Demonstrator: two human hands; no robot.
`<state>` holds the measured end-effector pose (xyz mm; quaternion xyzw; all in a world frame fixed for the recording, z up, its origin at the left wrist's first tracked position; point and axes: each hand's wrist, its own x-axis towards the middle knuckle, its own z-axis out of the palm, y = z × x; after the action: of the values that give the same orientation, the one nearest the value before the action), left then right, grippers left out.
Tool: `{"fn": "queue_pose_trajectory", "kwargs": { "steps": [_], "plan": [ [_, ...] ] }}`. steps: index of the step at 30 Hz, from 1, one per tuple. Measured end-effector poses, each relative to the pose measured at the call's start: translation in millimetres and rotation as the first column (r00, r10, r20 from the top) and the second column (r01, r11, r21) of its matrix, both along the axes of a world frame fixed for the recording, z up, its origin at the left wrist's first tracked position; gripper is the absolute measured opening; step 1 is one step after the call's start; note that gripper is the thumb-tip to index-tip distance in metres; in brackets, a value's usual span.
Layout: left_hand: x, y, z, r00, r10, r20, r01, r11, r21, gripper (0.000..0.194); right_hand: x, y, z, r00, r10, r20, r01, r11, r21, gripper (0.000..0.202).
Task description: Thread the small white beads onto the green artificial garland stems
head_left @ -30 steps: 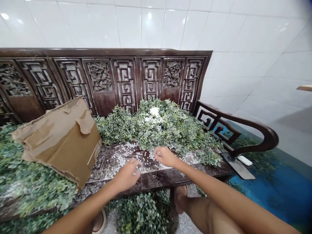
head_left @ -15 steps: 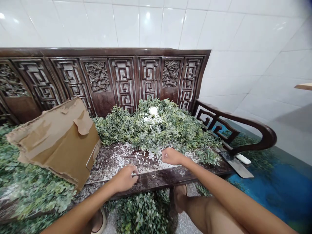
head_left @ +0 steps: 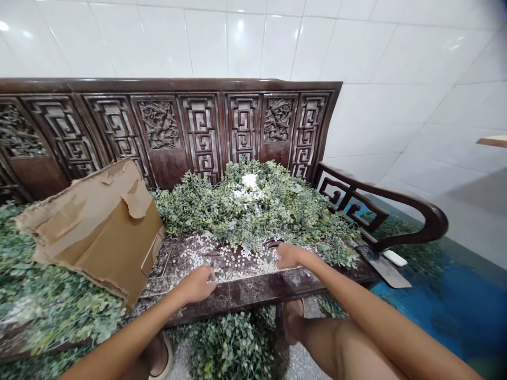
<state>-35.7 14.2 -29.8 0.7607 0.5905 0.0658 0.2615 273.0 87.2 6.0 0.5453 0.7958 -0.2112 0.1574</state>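
Note:
My left hand (head_left: 201,284) is closed over the front edge of the dark wooden bench (head_left: 245,293); what its fingers hold, if anything, is too small to name. Farther right, my right hand (head_left: 290,256) is closed near the bench's front edge, its fingertips turned inward and partly hidden. Many small white discs (head_left: 222,257) lie scattered on the seat between and behind my hands. Behind them is a heap of green artificial foliage (head_left: 285,206), with a pile of white pieces (head_left: 249,184) on top.
A torn cardboard piece (head_left: 99,232) leans at the left, beside a bent metal wire. More foliage (head_left: 67,301) covers the left seat, and some lies below the bench. The curved armrest (head_left: 431,216), a flat metal blade (head_left: 386,269) and a white case (head_left: 395,258) are at the right.
My right hand has moved right, away from my left hand. My left hand has shifted slightly left. The cardboard has moved slightly right at its left edge.

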Motion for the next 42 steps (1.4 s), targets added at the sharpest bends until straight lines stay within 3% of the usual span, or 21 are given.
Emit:
{"fn": "queue_pose_trajectory", "kwargs": {
  "steps": [4,7,9,13,18,21,23,27,29,34,39,42],
  "plan": [
    [11,-5,12.5,0.995,-0.024,0.097,0.014,0.995,0.096,0.022,-2,-8,19.2,0.974,0.055,-0.220,-0.060,0.998,-0.017,0.016],
    [25,-11,28.0,0.960,-0.078,0.270,0.017,0.975,0.221,0.046,-11,-19,36.5,0.915,0.092,-0.392,-0.123,0.991,-0.053,0.010],
    [34,-15,37.9,0.925,-0.144,0.353,0.050,0.964,0.262,0.062,-19,-27,44.9,0.772,0.068,-0.632,-0.191,0.973,-0.129,0.005],
    [46,-20,51.7,0.901,-0.207,0.381,0.090,0.949,0.303,0.060,-39,-38,52.1,0.627,0.026,-0.779,-0.290,0.936,-0.202,0.005],
    [48,-17,59.8,0.905,-0.262,0.336,0.135,0.925,0.356,0.025,-53,-41,53.6,0.540,0.018,-0.841,-0.289,0.943,-0.165,0.005],
    [44,-13,60.7,0.924,-0.183,0.335,0.060,0.936,0.347,0.022,-57,-38,51.0,0.509,-0.008,-0.861,-0.209,0.969,-0.132,0.007],
    [40,-10,58.8,0.929,-0.096,0.356,-0.025,0.946,0.322,0.020,-58,-35,45.9,0.492,-0.126,-0.861,-0.139,0.966,-0.220,0.013],
    [31,-2,51.6,0.845,0.095,0.527,-0.218,0.960,0.177,0.028,-58,-29,30.9,0.398,-0.494,-0.773,-0.023,0.837,-0.547,0.016],
    [27,2,49.9,0.768,0.167,0.618,-0.281,0.955,0.092,0.036,-58,-26,24.0,0.356,-0.584,-0.729,-0.010,0.778,-0.628,0.019],
    [20,7,56.1,0.662,0.239,0.711,-0.362,0.932,0.024,0.038,-59,-23,12.1,0.366,-0.583,-0.725,-0.028,0.772,-0.635,0.033],
    [13,8,59.9,0.761,0.195,0.618,-0.358,0.921,0.151,0.038,-68,-21,6.2,0.303,-0.545,-0.782,-0.033,0.814,-0.580,0.043],
    [11,10,56.9,0.704,0.188,0.685,-0.371,0.919,0.129,0.037,-71,-19,4.2,0.254,-0.563,-0.787,-0.002,0.813,-0.582,0.041]
  ]
}}
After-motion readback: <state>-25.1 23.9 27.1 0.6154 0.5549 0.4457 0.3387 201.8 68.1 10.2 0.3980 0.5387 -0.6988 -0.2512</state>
